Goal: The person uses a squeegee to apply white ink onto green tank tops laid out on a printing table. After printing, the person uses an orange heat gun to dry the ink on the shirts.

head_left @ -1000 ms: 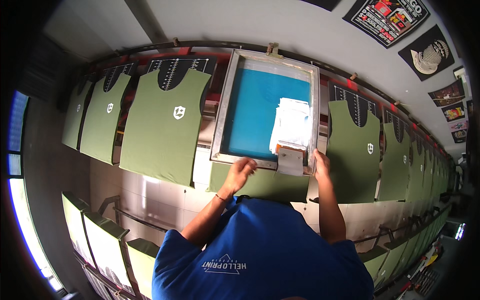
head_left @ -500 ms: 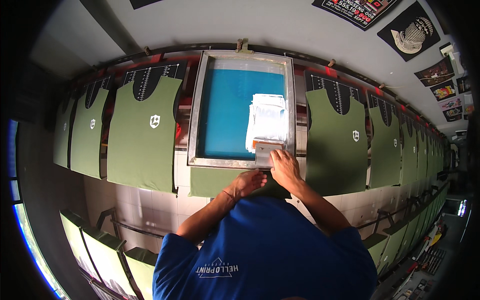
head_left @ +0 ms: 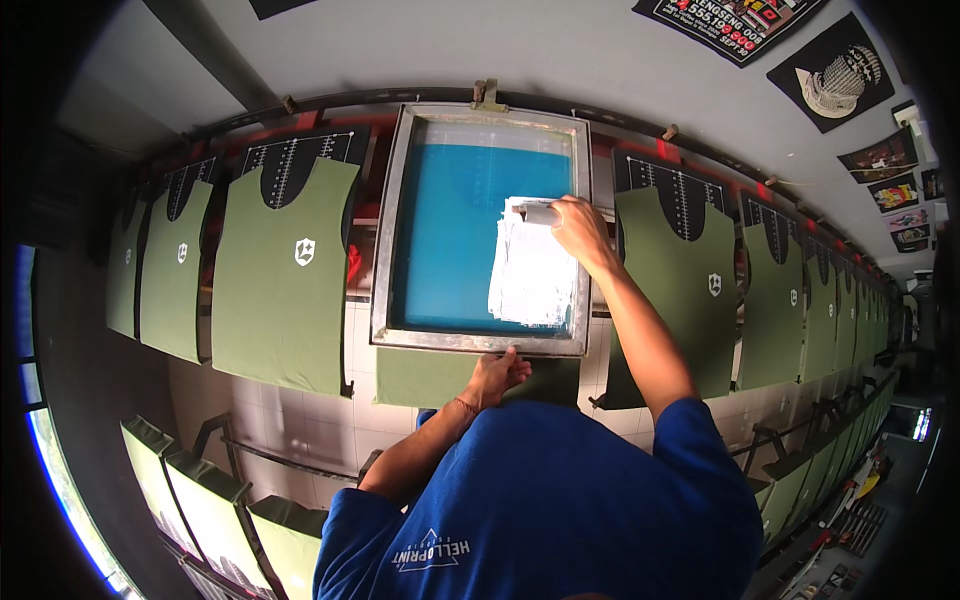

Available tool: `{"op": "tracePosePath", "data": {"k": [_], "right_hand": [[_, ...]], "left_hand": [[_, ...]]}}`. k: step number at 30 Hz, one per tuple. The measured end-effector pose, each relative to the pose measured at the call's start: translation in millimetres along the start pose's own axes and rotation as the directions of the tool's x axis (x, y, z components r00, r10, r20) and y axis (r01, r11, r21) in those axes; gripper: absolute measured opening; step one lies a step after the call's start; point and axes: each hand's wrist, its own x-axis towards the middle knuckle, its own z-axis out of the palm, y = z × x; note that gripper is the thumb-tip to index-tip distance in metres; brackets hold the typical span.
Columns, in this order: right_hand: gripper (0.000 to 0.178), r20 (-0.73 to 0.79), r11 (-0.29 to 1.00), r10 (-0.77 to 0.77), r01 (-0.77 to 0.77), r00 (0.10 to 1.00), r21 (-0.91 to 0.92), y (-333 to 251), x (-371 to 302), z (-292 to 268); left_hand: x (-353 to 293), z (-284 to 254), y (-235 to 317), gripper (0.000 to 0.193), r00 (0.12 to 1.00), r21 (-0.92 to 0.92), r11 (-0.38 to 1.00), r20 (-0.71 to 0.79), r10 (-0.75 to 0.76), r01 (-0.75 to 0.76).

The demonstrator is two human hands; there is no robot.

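Note:
In front of me a screen printing frame (head_left: 382,230) with a metal rim and blue mesh (head_left: 445,240) lies over a green shirt (head_left: 420,377). White ink (head_left: 535,275) covers a patch on the mesh's right side. My right hand (head_left: 580,232) grips a small squeegee (head_left: 540,214) at the far end of this patch; the blade's lower edge is hard to make out. At the near rim, my left hand (head_left: 495,376) has its thumb against the metal, and its other fingers curl below the edge.
Green shirts with white shield prints (head_left: 280,270) (head_left: 675,290) lie on boards to both sides. Behind the frame runs a dark rail (head_left: 350,105) with a clamp (head_left: 488,95). More shirt-covered boards (head_left: 205,505) stand behind me at the lower left and right.
My right hand has moved the squeegee from the near end of the white ink to its far end. My left hand has come to the frame's near rim.

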Motion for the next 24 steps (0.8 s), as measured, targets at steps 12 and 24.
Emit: {"op": "tracePosePath", "data": {"k": [12, 24], "right_hand": [[0.018, 0.072, 1.0, -0.011, 0.009, 0.997, 0.015, -45, -112, 11], [0.029, -0.057, 0.999, 0.038, -0.037, 0.998, 0.015, -76, -185, 28]], "left_hand": [[-6, 5, 2, 0.046, 0.998, 0.023, 0.998, -0.014, 0.067, -0.066], [-53, 37, 58, 0.032, 0.39, 0.808, -0.432, 0.577, 0.718, -0.401]]}}
